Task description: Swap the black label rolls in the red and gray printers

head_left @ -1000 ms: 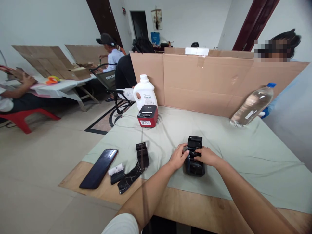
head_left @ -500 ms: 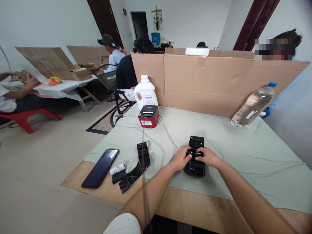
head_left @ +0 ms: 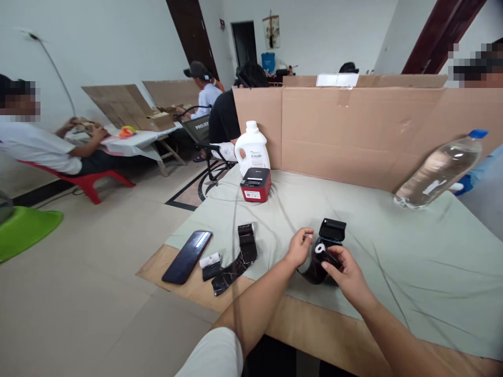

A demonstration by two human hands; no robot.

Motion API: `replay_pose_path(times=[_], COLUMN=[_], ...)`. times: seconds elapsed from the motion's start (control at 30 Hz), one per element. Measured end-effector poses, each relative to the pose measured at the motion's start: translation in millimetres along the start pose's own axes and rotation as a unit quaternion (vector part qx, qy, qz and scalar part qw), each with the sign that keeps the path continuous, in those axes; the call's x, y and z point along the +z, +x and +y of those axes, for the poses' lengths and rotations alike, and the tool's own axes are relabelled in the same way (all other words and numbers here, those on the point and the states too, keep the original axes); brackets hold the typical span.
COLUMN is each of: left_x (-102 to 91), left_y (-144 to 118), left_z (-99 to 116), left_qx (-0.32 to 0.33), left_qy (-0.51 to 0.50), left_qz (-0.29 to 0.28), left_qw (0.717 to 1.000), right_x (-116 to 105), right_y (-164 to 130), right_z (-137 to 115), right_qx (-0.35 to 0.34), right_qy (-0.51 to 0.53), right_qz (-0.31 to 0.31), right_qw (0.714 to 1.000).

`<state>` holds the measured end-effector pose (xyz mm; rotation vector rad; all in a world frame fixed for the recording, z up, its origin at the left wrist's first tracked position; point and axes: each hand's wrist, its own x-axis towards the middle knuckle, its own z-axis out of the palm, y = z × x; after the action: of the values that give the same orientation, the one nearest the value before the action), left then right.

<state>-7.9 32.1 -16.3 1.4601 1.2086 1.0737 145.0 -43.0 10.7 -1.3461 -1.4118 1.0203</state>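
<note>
While the small black portable printer (head_left: 323, 251) is lying near the front edge of the cloth-covered table (head_left: 412, 272) with its lid open, the right hand (head_left: 346, 272) is pinching a white paper roll (head_left: 320, 248) over its bay, not yet seated, and the left hand (head_left: 299, 246), fingers curled, is steadying the casing.

Black printer (head_left: 328, 246) glossy plastic; tablecloth (head_left: 412, 246) matt cloth; table edge (head_left: 314, 335) bare plywood.
</note>
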Motion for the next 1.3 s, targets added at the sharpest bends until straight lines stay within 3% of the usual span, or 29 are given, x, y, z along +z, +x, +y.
replay_pose_path(times=[0.07, 0.2, 0.23, 0.3, 0.4, 0.53, 0.63, 0.73, 0.87, 1.0, 1.13, 1.23, 1.3], left_x=[-9.6, -31.1, -35.9, -48.5, -88.0, -185.7, -254.1, -286.1, -285.3, -267.8, -236.2, -207.5, -187.7], left_y=[-1.5, -22.9, -30.3, -42.9, -49.4, -35.8, -23.9, -17.6, -13.0, -7.8, -1.1, 5.2, 7.8], left_z=[15.0, 46.2, 50.9, 54.8, 50.3, 32.8, 12.2, -8.6, -19.7, -11.0, -3.2, 2.1, 11.6], left_qx=[-0.042, -0.067, -0.075, -0.089, -0.097, -0.119, -0.153, -0.178, -0.168, -0.13, -0.093, -0.078, -0.06], left_qy=[-0.045, -0.009, -0.001, -0.019, -0.067, -0.035, 0.113, 0.235, 0.314, 0.396, 0.442, 0.453, 0.427], left_qz=[-0.02, -0.238, -0.27, -0.282, -0.201, -0.014, 0.075, 0.086, 0.072, 0.075, 0.031, -0.014, -0.042], left_qw=[0.998, 0.969, 0.96, 0.955, 0.972, 0.992, 0.979, 0.952, 0.932, 0.906, 0.892, 0.888, 0.901], right_x=[8.1, 19.9, 22.7, 28.2, 30.3, 13.9, -3.0, -13.4, -22.4, -34.5, -40.4, -39.0, -37.3], right_y=[-3.4, -6.0, -7.0, -10.7, -19.0, -27.8, -30.4, -28.8, -15.5, 6.7, 19.3, 18.9, 17.3], right_z=[2.0, 6.7, 7.0, 6.4, 5.0, 12.8, 24.6, 32.8, 41.8, 62.2, 82.6, 87.1, 86.3], right_qx=[0.034, 0.054, 0.053, 0.049, 0.03, -0.008, -0.029, -0.073, -0.097, -0.059, -0.025, -0.023, -0.032], right_qy=[0.041, 0.071, 0.075, 0.085, 0.084, 0.028, -0.031, -0.088, -0.118, -0.114, -0.087, -0.086, -0.095], right_qz=[-0.022, -0.009, -0.012, -0.042, -0.099, -0.069, -0.024, 0.031, 0.106, 0.173, 0.225, 0.221, 0.204], right_qw=[0.998, 0.996, 0.996, 0.994, 0.991, 0.997, 0.999, 0.993, 0.983, 0.976, 0.97, 0.971, 0.974])
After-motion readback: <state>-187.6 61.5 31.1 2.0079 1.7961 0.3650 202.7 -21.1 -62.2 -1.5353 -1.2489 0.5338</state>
